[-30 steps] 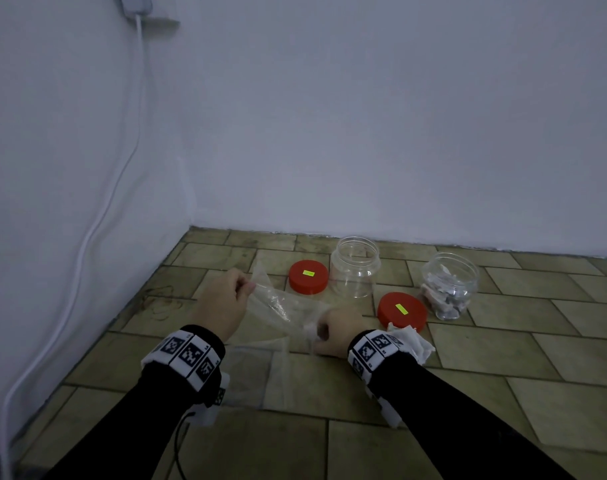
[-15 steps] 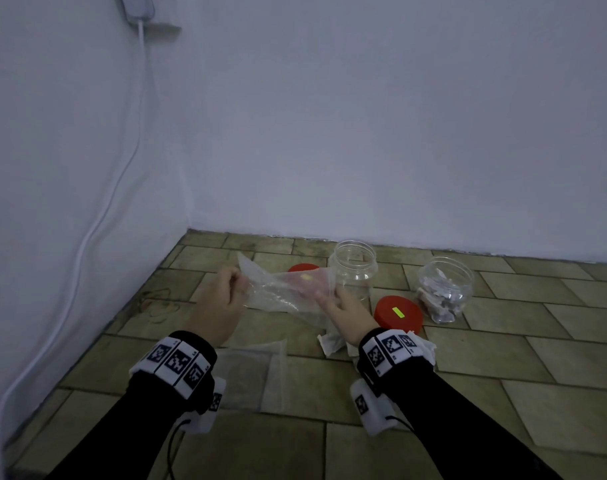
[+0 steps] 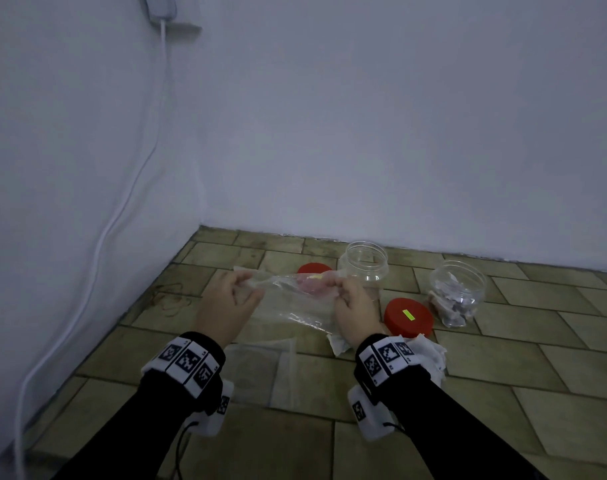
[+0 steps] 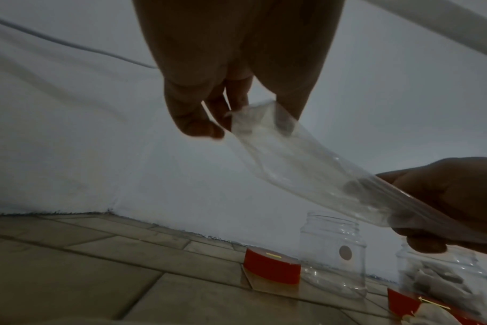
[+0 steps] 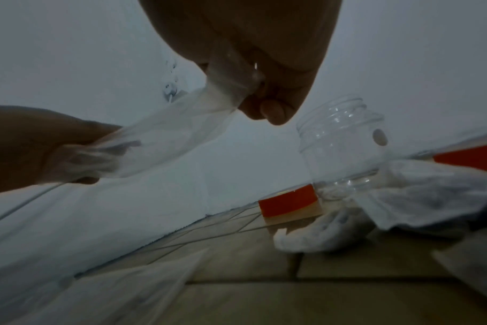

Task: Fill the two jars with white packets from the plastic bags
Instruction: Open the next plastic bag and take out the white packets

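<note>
Clear plastic bag (image 3: 296, 299): held stretched in the air between both hands, above the tiled floor (image 3: 502, 368), in front of the empty jar. No packets can be made out inside it.

Left hand (image 3: 225, 306): one end of the bag is pinched between thumb and curled fingers (image 4: 198, 123).

Right hand (image 3: 355, 311): the other end of the bag is gripped by closed fingers (image 5: 275, 112).

Empty jar (image 3: 367, 268): clear, upright, lid off, set on the floor near the wall, just beyond the right hand.

Second jar (image 3: 456, 292): clear, upright, open, placed to the right of the first and partly filled with white packets (image 3: 451, 301).

Red lids: one (image 3: 314, 270) is seen through the bag, left of the empty jar; the other (image 3: 408, 317) lies between the right hand and the second jar.

Further white packets (image 3: 430, 353): lying on the floor beside the right wrist.

Another flat plastic bag (image 3: 260, 370): lying on the floor below the hands.

White cable (image 3: 122, 209): run down the left wall.
</note>
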